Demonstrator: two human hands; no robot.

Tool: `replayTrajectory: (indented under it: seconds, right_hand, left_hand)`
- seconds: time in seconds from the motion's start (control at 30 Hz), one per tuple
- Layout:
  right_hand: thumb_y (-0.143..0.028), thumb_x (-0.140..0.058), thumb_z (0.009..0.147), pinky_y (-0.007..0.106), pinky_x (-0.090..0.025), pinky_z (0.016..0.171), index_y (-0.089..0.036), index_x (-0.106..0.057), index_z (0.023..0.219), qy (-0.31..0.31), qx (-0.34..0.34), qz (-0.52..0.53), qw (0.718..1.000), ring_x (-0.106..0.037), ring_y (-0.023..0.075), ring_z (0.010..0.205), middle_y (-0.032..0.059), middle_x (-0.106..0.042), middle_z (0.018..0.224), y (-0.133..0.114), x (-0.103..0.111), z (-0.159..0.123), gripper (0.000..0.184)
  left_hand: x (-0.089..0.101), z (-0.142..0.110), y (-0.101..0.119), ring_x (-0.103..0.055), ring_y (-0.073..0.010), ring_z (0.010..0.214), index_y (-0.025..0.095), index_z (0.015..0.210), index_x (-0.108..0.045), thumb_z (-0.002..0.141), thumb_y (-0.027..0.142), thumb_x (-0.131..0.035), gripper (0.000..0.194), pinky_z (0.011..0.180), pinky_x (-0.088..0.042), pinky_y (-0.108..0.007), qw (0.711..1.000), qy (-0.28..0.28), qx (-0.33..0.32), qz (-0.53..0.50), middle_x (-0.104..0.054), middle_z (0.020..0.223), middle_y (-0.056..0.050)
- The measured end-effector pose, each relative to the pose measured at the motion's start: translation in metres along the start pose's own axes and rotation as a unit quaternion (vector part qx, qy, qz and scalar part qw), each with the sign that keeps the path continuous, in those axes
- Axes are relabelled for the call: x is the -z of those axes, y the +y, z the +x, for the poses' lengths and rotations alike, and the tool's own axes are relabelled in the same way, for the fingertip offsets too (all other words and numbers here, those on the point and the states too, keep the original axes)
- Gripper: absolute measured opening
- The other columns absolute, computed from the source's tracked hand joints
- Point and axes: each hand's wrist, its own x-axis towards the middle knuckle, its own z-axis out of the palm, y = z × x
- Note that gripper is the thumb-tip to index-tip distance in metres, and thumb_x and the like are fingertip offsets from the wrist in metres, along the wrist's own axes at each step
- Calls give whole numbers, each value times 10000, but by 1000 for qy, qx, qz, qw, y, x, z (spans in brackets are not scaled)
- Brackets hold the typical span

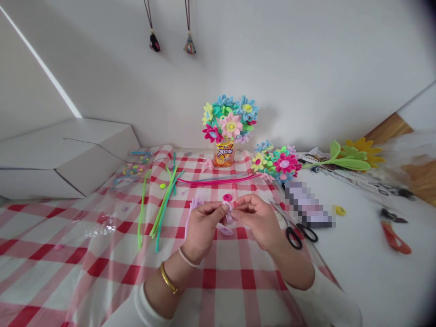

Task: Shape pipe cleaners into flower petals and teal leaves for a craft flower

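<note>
Over the middle of the table, my left hand (207,220) and my right hand (257,218) meet fingertip to fingertip. Both pinch a pale lilac fuzzy stem (229,217) bent into loops, partly hidden by my fingers. A lower loop of it hangs just beneath the hands. Right above the fingertips shows a small deep-pink coil (227,197); whether it touches the lilac piece I cannot tell. Beside my left hand lies a bundle of straight lilac stems (192,211). Black-handled scissors (293,232) lie close to my right wrist.
Green fuzzy stems (163,206) lie to the left and pink stems (218,181) behind the hands. Fuzzy flowers fill a jar (224,154) at the back; a second bouquet (279,162) lies right of it. A phone (308,204), a sunflower (361,152) and a white box (64,156) are around.
</note>
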Motion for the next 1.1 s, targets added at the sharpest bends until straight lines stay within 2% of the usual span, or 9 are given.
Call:
replayTrajectory:
  seconds: [0.17, 0.33, 0.43, 0.57, 0.73, 0.83, 0.9, 0.97, 1.1]
  right_hand:
    - [-247, -699, 641, 319, -508, 679, -176, -571, 840, -17, -23, 28, 999, -632, 157, 678, 10, -653, 708, 3, -2, 1, 247]
    - [-243, -669, 678, 316, -499, 677, -185, -540, 863, -43, -15, 9, 999, -635, 158, 684, 7, -656, 710, 6, -1, 1, 233]
    - [-223, -646, 686, 291, -484, 650, -200, -504, 839, -50, -6, -38, 998, -622, 148, 674, -17, -634, 685, 2, 4, 2, 210]
    - [-178, -620, 670, 246, -437, 573, -219, -473, 840, -72, -12, -167, 983, -603, 138, 633, -37, -631, 664, -5, 13, 2, 228]
    - [-168, -585, 676, 229, -416, 551, -235, -457, 881, -126, -6, -268, 955, -607, 138, 639, -41, -648, 663, -5, 13, -1, 251]
    - [-168, -565, 690, 232, -428, 569, -238, -468, 913, -128, 0, -292, 948, -611, 134, 638, -45, -645, 650, -4, 10, -1, 253]
    - [-163, -561, 694, 241, -443, 603, -237, -478, 934, -124, 9, -290, 949, -620, 137, 667, -37, -654, 679, -4, 10, -1, 264]
    - [-168, -557, 706, 263, -458, 666, -236, -490, 972, -115, 27, -276, 954, -632, 146, 734, -14, -671, 759, -5, 11, 0, 283]
    - [-200, -571, 724, 306, -470, 742, -247, -516, 1029, -92, 59, -261, 959, -634, 162, 812, 11, -679, 876, -7, 11, 0, 314]
  left_hand:
    - [-2, 0, 0, -481, -79, 492, 135, 688, -670, 705, 288, -653, 154, 514, -403, -206, 1000, 7, 0, 7, -556, 485, 25]
    - [-4, 0, -2, -495, -87, 488, 136, 692, -666, 678, 292, -671, 157, 503, -410, -211, 1000, 18, 13, 14, -579, 506, 20]
    - [-2, 2, 2, -506, -87, 503, 130, 690, -650, 689, 295, -659, 165, 511, -416, -210, 998, -27, 40, 28, -585, 532, 12]
    - [6, 5, 12, -546, -95, 538, 145, 794, -640, 654, 251, -680, 181, 544, -444, -227, 987, -115, 100, 45, -630, 669, 0]
    - [13, 6, 19, -540, -100, 524, 130, 706, -649, 691, 235, -608, 113, 519, -414, -215, 958, -165, 107, 211, -595, 602, 0]
    - [13, 5, 18, -531, -106, 509, 142, 674, -650, 717, 244, -556, 146, 486, -385, -208, 932, -192, 96, 291, -581, 548, 4]
    - [11, 4, 18, -527, -104, 492, 146, 646, -642, 727, 257, -538, 173, 478, -379, -204, 930, -178, 90, 309, -574, 513, 7]
    - [9, 3, 18, -520, -99, 454, 145, 630, -627, 733, 278, -532, 193, 461, -375, -202, 940, -139, 93, 298, -558, 476, 13]
    - [6, 4, 18, -525, -93, 405, 141, 616, -592, 717, 314, -569, 202, 428, -382, -203, 970, -72, 103, 209, -568, 503, 15]
